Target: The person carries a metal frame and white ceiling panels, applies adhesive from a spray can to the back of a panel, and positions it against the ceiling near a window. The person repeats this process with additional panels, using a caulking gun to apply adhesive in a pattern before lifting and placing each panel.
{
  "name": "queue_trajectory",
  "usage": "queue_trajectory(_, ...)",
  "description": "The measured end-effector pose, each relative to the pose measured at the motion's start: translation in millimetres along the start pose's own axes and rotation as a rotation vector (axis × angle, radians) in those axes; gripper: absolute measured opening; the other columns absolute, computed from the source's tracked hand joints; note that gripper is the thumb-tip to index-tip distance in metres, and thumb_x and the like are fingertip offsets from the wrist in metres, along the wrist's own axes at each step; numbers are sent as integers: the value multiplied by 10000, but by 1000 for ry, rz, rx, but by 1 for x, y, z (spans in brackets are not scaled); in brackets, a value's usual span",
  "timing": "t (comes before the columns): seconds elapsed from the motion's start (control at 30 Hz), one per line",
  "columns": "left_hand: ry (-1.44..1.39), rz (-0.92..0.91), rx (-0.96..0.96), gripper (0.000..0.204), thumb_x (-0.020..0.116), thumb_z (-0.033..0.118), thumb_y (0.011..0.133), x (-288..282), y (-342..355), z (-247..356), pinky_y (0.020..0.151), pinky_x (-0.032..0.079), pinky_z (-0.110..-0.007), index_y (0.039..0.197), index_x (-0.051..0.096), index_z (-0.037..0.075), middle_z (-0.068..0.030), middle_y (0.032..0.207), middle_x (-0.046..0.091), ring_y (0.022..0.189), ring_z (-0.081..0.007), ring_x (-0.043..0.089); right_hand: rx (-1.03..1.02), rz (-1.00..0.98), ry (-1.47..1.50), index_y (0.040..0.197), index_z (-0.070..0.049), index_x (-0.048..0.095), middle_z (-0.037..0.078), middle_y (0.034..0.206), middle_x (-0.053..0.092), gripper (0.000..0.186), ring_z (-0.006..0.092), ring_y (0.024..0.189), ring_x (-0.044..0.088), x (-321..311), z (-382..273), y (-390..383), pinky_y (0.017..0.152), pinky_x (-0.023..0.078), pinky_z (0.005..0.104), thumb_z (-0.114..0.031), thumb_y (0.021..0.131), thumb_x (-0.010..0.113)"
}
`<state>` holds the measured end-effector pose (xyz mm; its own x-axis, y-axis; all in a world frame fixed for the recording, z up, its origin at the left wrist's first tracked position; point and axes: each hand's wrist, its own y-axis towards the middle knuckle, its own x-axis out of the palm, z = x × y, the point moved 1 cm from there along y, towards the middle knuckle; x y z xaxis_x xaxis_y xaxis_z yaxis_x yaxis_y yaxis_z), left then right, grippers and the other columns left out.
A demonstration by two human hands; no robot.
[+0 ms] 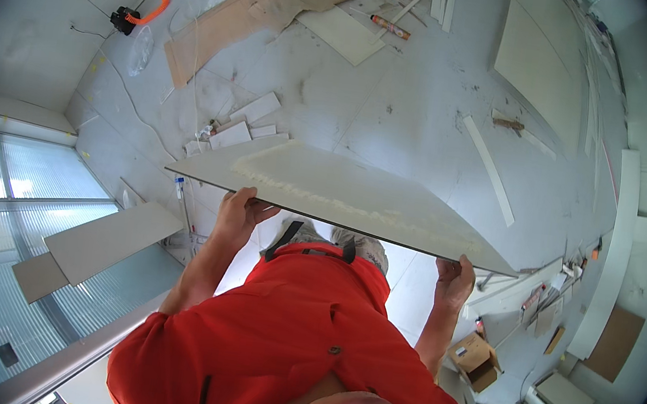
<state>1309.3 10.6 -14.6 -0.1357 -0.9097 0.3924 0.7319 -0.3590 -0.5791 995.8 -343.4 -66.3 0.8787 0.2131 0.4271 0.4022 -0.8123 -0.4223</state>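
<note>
A large pale grey panel [358,190] with a dark edge spans the middle of the view in front of my body. Rough whitish smears run along its face. My left hand [238,219] grips the near edge left of centre, thumb and fingers closed over it. Toward the panel's right end, my right hand [454,280] holds the same edge, fingertips on top. The panel's far side slopes away from me, and its lower face is hidden.
White offcuts [239,126] lie beyond the panel at left. Brown cardboard [214,36], an orange tube [390,27] and a long white strip [489,171] are on the floor. Another large panel [539,63] is at far right; an open carton [476,359] stands at near right.
</note>
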Motion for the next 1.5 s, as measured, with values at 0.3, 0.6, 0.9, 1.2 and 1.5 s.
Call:
queue_trajectory(0.3, -181, 137, 235, 348, 471, 139, 1061, 31, 101, 75, 992, 629, -474, 1301, 582, -87, -210, 1227, 717, 1127, -333, 732, 77, -330, -89, 1231, 42, 621, 125, 1111, 708, 318, 233, 957, 719, 207, -28, 225, 816, 617, 382, -173, 996, 635)
queue_trajectory(0.6, -301, 359, 358, 333, 474, 120, 1056, -5, 292, 194, 947, 650, -429, 1295, 576, -88, -196, 1209, 714, 1057, -295, 749, 191, -524, -195, 1283, 41, 596, 146, 1145, 724, 372, 245, 970, 749, 497, 38, 391, 824, 653, 401, -185, 990, 635)
queue_trajectory(0.9, -418, 462, 364, 327, 472, 124, 1056, -21, 406, 347, 931, 658, -428, 1306, 590, -52, -171, 1207, 722, 1066, -287, 747, 315, -632, -237, 1265, 39, 588, 140, 1127, 721, 341, 255, 936, 759, 750, 76, 480, 798, 655, 404, -148, 981, 613)
queue_trajectory(1.2, -398, 514, 386, 376, 462, 111, 1033, 8, 508, 469, 990, 635, -455, 1347, 573, -62, -194, 1261, 711, 1159, -318, 719, 397, -620, -202, 1266, 52, 588, 143, 1112, 721, 351, 257, 922, 758, 892, 96, 574, 787, 661, 400, -145, 975, 594)
queue_trajectory(1.5, -290, 522, 326, 326, 471, 87, 1022, 23, 591, 583, 901, 679, -434, 1274, 588, -85, -208, 1191, 729, 1036, -319, 760, 429, -525, -210, 1259, 55, 623, 149, 1089, 735, 345, 254, 919, 753, 960, 93, 620, 830, 659, 408, -149, 989, 558)
